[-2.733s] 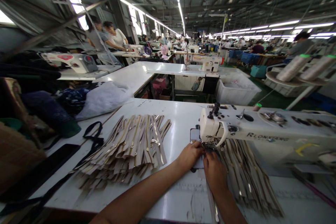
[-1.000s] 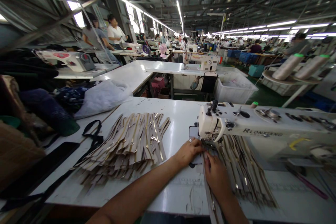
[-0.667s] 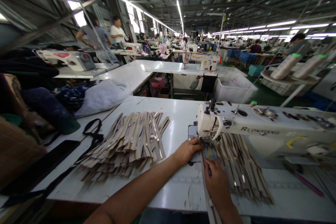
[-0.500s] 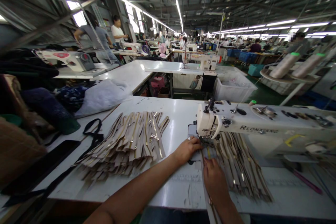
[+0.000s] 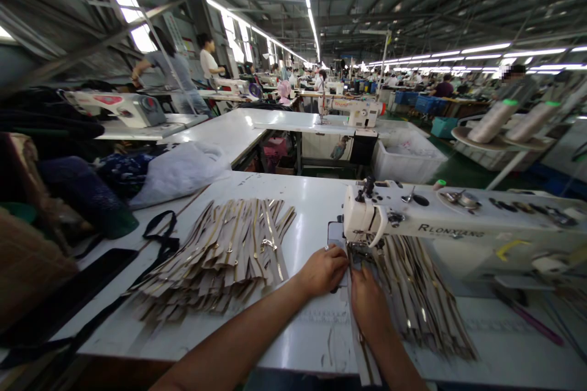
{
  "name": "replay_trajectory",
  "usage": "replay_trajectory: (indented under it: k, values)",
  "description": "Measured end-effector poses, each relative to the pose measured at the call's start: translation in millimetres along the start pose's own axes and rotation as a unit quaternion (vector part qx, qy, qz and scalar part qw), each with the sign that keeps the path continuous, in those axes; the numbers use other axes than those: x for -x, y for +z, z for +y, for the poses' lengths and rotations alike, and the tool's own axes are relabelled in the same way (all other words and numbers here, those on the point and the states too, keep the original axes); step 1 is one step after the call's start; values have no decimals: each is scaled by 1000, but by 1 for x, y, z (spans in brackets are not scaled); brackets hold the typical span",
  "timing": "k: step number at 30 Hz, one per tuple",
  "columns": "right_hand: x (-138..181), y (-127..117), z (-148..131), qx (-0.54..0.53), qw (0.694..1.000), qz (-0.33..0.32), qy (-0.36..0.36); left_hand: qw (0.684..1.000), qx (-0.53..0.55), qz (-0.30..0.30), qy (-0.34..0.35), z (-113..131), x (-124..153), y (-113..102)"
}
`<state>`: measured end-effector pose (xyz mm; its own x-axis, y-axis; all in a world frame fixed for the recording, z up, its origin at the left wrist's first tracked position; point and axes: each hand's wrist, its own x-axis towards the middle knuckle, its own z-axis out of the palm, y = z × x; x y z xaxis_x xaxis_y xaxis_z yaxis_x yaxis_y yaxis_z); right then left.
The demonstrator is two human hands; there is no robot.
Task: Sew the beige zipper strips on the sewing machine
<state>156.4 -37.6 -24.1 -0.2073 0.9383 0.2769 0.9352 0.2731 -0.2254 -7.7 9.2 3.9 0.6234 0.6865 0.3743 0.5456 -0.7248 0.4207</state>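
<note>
A beige zipper [image 5: 362, 357] with a metal-coloured tooth line runs from under the head of the sewing machine [image 5: 403, 217] down over the table's front edge. My right hand [image 5: 370, 302] is closed on its tape just in front of the presser foot. Left of the needle area, my left hand [image 5: 323, 270] has curled fingers, their tips at the zipper's left edge; the fingertips are partly hidden. A large fanned pile of beige zippers [image 5: 229, 250] lies left of my hands, some with shiny pulls. Another row of zippers [image 5: 424, 299] lies under and right of the machine head.
Black straps [image 5: 160, 238] and a dark flat object [image 5: 68, 293] lie at the left, below a white plastic bag [image 5: 183, 171]. A purple-handled tool [image 5: 536, 321] rests at the right. Thread cones [image 5: 493, 121] stand behind the machine. A white bin [image 5: 408, 159] and co-workers are beyond.
My left hand has drawn slightly back and down from the needle, its fingers more curled. My right hand has moved a little up toward the presser foot with the zipper.
</note>
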Motion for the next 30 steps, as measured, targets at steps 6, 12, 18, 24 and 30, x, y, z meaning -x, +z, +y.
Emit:
replay_trajectory:
  k: [6,12,18,24,30]
  values:
    - [-17,-5,-3,-1,999,-25,32,1000,-2,-2,-8,0,0,1]
    - [-19,-2,-4,2,999,-2,43,1000,-3,14,-21,-1,0,2]
    - [-20,2,-4,21,999,-5,49,999,-4,12,-32,-2,-1,2]
    - [-19,9,-2,38,998,-8,55,999,-12,7,-31,-2,-2,1]
    - [-18,7,-4,49,998,-8,40,1000,-13,0,-27,0,-2,0]
